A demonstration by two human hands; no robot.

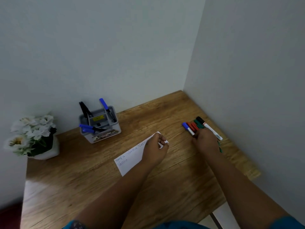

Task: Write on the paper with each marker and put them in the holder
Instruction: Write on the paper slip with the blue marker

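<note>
A: Status? Right hand [205, 142] rested on the loose markers [195, 125]; grasp indeterminate. Left hand [155, 148], curled, pinned the paper [132, 156].

B: Next: lift one, uncap, write. Holder [100, 124] stood well left.

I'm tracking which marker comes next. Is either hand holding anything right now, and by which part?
The right hand rests on the markers lying on the table, at their near ends; a lifted grip cannot be told. The left hand presses on the paper.
</note>
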